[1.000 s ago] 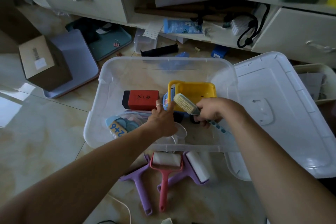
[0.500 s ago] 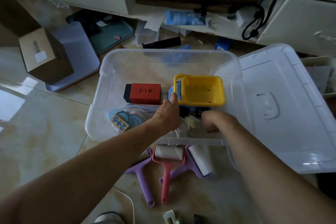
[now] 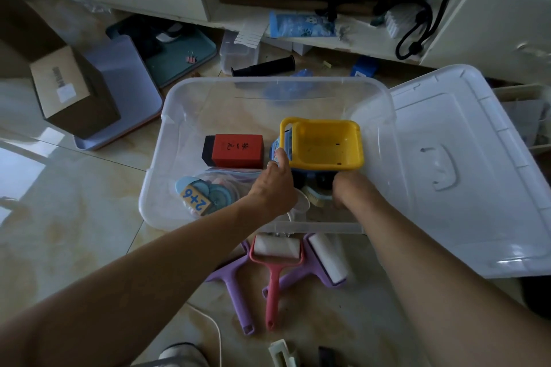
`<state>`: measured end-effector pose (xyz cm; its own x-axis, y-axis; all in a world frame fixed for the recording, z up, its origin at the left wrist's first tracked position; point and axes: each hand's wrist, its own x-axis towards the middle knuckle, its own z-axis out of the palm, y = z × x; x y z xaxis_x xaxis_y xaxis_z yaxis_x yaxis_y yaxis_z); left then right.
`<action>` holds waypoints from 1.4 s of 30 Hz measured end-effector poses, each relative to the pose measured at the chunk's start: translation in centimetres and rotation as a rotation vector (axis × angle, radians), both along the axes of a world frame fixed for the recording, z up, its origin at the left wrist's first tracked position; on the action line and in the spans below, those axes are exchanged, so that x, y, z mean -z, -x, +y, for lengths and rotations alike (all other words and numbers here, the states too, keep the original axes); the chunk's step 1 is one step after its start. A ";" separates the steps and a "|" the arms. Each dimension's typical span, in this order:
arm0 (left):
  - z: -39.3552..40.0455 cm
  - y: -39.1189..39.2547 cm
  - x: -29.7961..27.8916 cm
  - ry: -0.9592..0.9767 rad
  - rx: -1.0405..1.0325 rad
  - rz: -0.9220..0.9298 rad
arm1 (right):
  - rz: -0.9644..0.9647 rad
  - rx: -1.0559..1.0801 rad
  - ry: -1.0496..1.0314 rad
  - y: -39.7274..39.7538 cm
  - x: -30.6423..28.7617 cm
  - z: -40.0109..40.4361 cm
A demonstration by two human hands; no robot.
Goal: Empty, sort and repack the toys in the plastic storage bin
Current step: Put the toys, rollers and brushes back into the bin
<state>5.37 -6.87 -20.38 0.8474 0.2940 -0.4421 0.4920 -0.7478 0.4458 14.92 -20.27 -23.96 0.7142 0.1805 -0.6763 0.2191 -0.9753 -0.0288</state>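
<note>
Repacking: left hand (image 3: 275, 188) fingers rest straight on the toy truck (image 3: 322, 146) in the storage bin (image 3: 185, 98); right hand (image 3: 346, 188) lowers beside the brush (image 3: 313, 198), its fingers hidden; rollers (image 3: 277, 250) probably next.

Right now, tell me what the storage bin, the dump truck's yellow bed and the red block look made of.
Storage bin: clear, glossy plastic; the floor shows through its walls. Yellow bed: opaque moulded plastic with rounded edges and a soft sheen. Red block: matt and flat-faced, perhaps painted wood or card; I cannot tell which.

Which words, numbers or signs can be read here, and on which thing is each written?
"2+6": on the yellow card inside the clear bin, seen upside down.
Black handwritten characters on the red box: too small to read.
Print on the cardboard box label: blurred, unreadable.
</note>
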 end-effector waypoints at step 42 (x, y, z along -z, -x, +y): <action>0.7 17.7 7.4 -0.282 0.001 0.132 | -0.121 0.018 -0.255 21.7 1.3 3.8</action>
